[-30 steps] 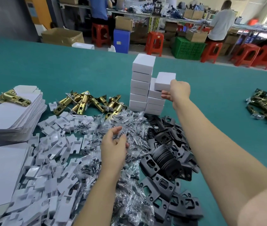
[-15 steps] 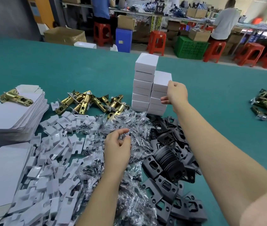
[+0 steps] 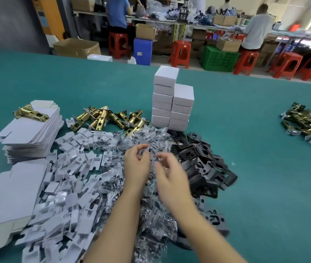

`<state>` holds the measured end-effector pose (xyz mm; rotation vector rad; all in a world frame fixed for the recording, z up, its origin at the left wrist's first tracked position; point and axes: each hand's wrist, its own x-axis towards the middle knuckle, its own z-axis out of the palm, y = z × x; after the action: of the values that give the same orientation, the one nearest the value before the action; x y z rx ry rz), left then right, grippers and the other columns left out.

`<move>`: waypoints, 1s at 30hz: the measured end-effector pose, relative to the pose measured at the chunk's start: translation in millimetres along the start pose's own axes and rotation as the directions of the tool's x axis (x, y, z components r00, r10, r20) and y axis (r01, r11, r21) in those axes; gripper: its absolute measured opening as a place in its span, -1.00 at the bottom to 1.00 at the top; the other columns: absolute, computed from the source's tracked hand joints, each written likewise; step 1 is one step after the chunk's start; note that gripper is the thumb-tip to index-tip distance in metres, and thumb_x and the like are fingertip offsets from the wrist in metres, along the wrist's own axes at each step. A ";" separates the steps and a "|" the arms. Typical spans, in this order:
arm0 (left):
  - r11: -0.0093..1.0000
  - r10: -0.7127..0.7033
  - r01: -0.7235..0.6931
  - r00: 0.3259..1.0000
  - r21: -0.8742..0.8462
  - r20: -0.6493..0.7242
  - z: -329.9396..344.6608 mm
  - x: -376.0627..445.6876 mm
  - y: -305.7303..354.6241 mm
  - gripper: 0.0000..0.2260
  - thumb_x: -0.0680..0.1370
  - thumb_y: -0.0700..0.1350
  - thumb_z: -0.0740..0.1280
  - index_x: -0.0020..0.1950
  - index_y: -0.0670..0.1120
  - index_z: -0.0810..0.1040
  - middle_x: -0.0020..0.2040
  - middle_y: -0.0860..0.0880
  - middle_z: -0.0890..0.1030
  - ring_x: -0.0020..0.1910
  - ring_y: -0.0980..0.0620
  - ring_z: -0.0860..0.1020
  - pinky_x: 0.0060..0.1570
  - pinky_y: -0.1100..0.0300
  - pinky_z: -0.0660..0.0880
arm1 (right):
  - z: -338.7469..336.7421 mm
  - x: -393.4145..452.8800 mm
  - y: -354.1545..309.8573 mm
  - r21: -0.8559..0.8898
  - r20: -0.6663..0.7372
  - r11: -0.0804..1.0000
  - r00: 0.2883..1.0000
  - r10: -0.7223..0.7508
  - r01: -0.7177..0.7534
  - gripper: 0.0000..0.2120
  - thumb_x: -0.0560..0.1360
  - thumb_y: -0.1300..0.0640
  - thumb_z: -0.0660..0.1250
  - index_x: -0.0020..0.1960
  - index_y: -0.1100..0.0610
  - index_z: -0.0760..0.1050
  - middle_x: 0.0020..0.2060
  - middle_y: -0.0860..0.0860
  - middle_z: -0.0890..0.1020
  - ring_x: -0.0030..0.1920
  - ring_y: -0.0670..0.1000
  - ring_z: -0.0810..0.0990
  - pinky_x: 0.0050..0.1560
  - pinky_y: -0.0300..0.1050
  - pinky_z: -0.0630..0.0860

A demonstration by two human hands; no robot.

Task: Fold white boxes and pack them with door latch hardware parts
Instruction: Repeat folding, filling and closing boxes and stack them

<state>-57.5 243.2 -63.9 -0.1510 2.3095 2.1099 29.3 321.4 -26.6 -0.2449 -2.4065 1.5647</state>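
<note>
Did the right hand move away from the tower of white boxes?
Yes. The right hand left the white box stack and came back toward the person, over the screw bags.

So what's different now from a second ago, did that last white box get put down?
Yes. The right hand let go of the white box, now on top of the shorter stack, and drew back over the clear screw bags, blurred with motion. The left hand stayed over the bags, fingers curled; what it holds is unclear. The brass latches, black plates and flat cartons lie as before.
</note>
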 end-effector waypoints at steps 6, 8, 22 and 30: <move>0.991 -0.106 0.101 0.993 -0.086 -0.045 -1.9 4.8 16.0 -0.85 0.65 -0.16 0.27 0.11 0.03 0.61 -0.10 -0.06 0.64 -0.38 0.08 0.46 -0.47 0.22 0.54 | 31.7 -63.1 23.7 -0.232 0.012 0.966 0.994 -0.113 0.113 -0.66 0.70 0.16 0.17 0.46 0.03 0.38 0.25 -0.10 0.50 0.12 -0.28 0.48 0.09 -0.39 0.41; 0.992 -0.112 0.108 0.992 -0.064 -0.060 -2.7 7.2 26.7 -0.84 0.64 -0.18 0.26 0.11 0.01 0.60 -0.16 -0.05 0.63 -0.43 0.10 0.41 -0.56 0.31 0.40 | 34.4 -68.0 27.0 -0.304 0.052 0.938 0.986 -0.157 0.165 -0.60 0.68 0.16 0.19 0.51 0.05 0.35 0.29 -0.07 0.51 0.19 -0.09 0.53 0.16 -0.17 0.48; 0.166 0.069 -0.193 0.980 0.967 0.184 -105.5 11.7 81.8 -0.86 0.58 -0.15 0.19 -0.16 -0.01 0.45 -0.24 0.02 0.53 -0.32 0.05 0.47 -0.32 0.18 0.40 | 41.0 -71.0 31.0 -0.407 0.053 0.876 0.964 -0.261 0.259 -0.81 0.65 0.14 0.30 0.16 0.14 0.65 0.06 -0.05 0.59 0.05 -0.06 0.55 0.07 -0.16 0.55; -0.161 -0.191 0.154 0.964 0.975 -0.184 -224.7 15.9 68.9 -0.74 0.61 -0.09 0.22 0.29 -0.02 0.51 0.25 -0.05 0.57 0.14 -0.10 0.53 0.01 0.03 0.39 | 39.9 -68.6 30.3 -0.371 0.060 0.900 0.973 -0.224 0.230 -0.79 0.67 0.12 0.28 0.21 0.10 0.64 0.02 -0.13 0.53 -0.01 -0.14 0.52 0.07 -0.23 0.53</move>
<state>-65.7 24.8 24.1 -0.3396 2.8245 -0.3379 82.4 279.8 -78.2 -0.0177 -2.6216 1.0015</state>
